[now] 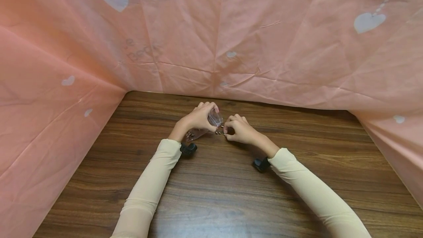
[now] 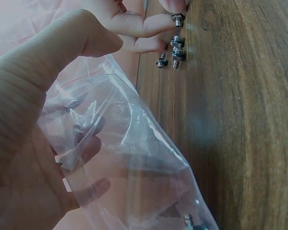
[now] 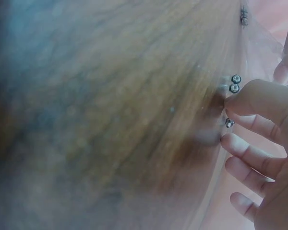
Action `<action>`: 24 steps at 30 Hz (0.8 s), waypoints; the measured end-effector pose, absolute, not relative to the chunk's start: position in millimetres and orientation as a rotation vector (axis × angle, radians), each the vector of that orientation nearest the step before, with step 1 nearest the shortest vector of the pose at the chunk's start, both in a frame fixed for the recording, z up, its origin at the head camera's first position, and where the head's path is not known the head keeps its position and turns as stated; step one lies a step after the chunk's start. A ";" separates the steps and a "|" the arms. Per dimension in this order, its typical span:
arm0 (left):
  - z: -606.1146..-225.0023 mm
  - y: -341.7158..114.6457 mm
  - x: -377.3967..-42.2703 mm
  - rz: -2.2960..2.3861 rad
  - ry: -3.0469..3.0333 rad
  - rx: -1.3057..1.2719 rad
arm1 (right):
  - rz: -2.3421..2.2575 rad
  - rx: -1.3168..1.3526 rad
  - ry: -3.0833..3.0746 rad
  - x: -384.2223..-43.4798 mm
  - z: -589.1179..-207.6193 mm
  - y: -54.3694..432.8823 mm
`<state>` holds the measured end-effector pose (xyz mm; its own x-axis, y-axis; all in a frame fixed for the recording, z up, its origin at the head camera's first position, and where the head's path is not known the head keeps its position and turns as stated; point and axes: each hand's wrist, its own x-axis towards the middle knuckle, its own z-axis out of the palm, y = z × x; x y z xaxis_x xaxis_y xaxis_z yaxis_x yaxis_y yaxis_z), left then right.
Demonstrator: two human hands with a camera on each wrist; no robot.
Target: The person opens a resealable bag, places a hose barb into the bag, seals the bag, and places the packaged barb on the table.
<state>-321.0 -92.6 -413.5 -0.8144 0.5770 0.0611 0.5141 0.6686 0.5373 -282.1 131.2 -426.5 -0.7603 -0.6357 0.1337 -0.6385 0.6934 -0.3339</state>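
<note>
My left hand [image 1: 199, 117] curves round a clear plastic zip bag [image 2: 139, 139], whose mouth faces the right hand. Its fingers show through the film in the left wrist view. Several small metal fittings [image 1: 190, 135] lie inside the bag's lower end. Just right of the bag, my right hand [image 1: 240, 130] has its thumb and index fingertip at a threaded metal fitting [image 2: 177, 19] and appears to pinch it. Two more fittings [image 3: 235, 84] stand beside the thumb on the table, and another fitting [image 2: 162, 61] lies near the fingertips.
Both hands work over a dark wood-grain table [image 1: 211, 194]. Pink cloth [image 1: 264, 47] with white hearts hangs behind it and along both sides. A black wrist camera [image 1: 188, 149] sits at the left wrist and another black camera [image 1: 261, 164] at the right.
</note>
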 end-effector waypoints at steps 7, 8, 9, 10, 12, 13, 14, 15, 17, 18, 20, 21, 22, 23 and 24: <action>-414.5 -92.9 -321.4 0.849 2.755 0.916 | 0.585 1.066 -2.916 -283.1 -427.0 132.8; -414.7 -92.8 -321.5 0.850 2.755 0.916 | 0.583 1.063 -2.916 -283.6 -427.5 133.1; -415.1 -92.7 -321.6 0.847 2.756 0.917 | 0.585 1.060 -2.918 -283.9 -427.8 133.4; -415.3 -92.5 -321.5 0.848 2.755 0.916 | 0.586 1.058 -2.917 -284.1 -428.4 133.7; -415.9 -92.0 -321.5 0.844 2.755 0.912 | 0.592 1.058 -2.914 -284.3 -429.0 134.4; -416.2 -91.8 -321.4 0.843 2.755 0.911 | 0.593 1.058 -2.912 -284.2 -429.0 134.5; -416.5 -91.6 -321.3 0.841 2.755 0.908 | 0.599 1.059 -2.911 -284.0 -428.9 134.5; -416.4 -91.4 -320.9 0.839 2.758 0.907 | 0.608 1.058 -2.912 -283.6 -428.5 134.6; -416.4 -91.0 -320.3 0.836 2.765 0.907 | 0.624 1.056 -2.914 -282.7 -427.3 134.7; -416.5 -90.7 -320.0 0.835 2.769 0.909 | 0.628 1.054 -2.913 -282.4 -426.9 134.7; -416.4 -90.5 -319.6 0.833 2.779 0.912 | 0.643 1.049 -2.916 -282.2 -426.4 135.0; -416.3 -90.4 -319.4 0.833 2.780 0.914 | 0.648 1.048 -2.916 -282.3 -426.2 135.3; -416.5 -90.4 -319.4 0.834 2.780 0.916 | 0.652 1.048 -2.914 -282.4 -426.2 135.6; -416.6 -90.4 -319.4 0.835 2.778 0.917 | 0.655 1.049 -2.914 -282.6 -426.3 135.9; -416.7 -90.4 -319.4 0.834 2.776 0.918 | 0.660 1.049 -2.912 -282.7 -426.4 136.1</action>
<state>-319.4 -90.4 -416.7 -0.8133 0.5773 0.0733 0.5220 0.6681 0.5302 -282.7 136.1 -426.4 -0.7801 -0.6146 0.1166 -0.6049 0.6936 -0.3912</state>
